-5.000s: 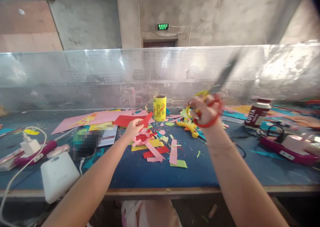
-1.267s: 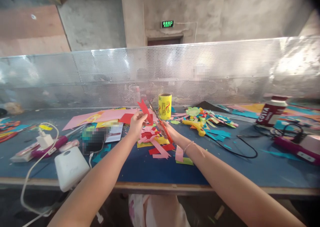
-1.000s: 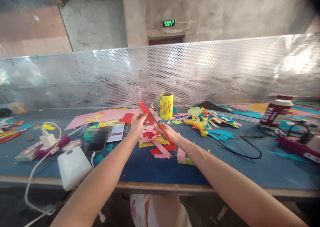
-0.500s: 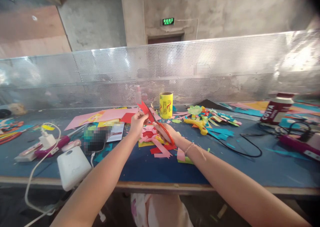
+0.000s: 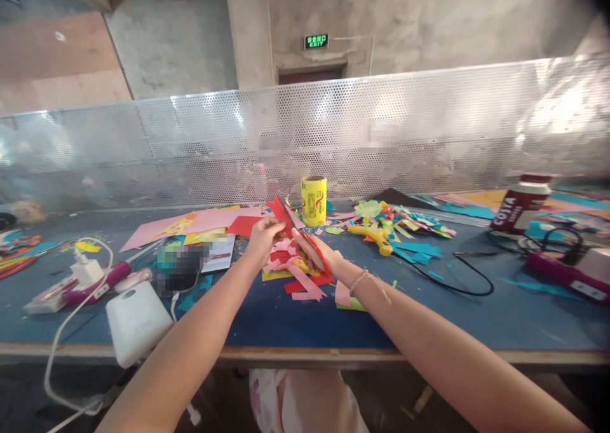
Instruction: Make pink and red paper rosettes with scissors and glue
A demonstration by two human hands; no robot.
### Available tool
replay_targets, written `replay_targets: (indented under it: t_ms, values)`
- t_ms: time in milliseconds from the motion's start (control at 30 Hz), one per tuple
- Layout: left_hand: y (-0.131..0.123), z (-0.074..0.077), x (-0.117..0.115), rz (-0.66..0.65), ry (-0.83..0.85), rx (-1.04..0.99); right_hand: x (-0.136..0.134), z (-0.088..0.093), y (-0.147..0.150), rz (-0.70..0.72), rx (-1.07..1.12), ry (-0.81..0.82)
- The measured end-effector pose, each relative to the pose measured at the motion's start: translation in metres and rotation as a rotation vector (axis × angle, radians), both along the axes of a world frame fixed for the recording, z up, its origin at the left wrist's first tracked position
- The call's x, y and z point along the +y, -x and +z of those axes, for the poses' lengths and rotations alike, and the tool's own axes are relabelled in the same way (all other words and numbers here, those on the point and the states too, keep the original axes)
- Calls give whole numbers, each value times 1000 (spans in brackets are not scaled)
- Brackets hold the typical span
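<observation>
My left hand [image 5: 265,238] pinches a small red paper piece [image 5: 278,212] and holds it up above the blue table [image 5: 295,318]. My right hand [image 5: 315,252] is closed round red-handled scissors [image 5: 312,250], whose blades reach up into the red piece. Both hands hover over a heap of pink, red and yellow paper scraps [image 5: 295,275].
A yellow roll [image 5: 313,201] stands behind the hands. A yellow glue gun [image 5: 372,236] and colourful cuttings lie to the right, with a black cable [image 5: 457,274] and a brown bottle [image 5: 520,204]. A white device [image 5: 136,322], charger and pink sheets [image 5: 190,223] lie left. A perforated metal screen backs the table.
Five seconds ago my right hand was raised with the scissors up in the air; it has come down to the red piece. Over the last second the scissors have worked slightly along the paper.
</observation>
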State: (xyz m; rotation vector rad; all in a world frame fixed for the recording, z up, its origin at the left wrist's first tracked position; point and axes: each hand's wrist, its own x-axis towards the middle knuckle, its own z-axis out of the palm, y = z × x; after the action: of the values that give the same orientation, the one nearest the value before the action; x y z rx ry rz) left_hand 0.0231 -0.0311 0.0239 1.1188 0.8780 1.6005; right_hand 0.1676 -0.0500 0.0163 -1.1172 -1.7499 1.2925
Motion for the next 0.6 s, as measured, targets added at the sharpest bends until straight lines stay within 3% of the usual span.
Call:
replay_targets:
  t_ms: [167,333,600]
  values:
    - [-1,0,-1,-3,26,3,0,3,-1,-89,-108,-52]
    - [2,1,0,-44,39,-8,-5,4,2,-88,-160,-111]
    - [-1,1,-4,-147,80,50,-1,-2,1,8,57,28]
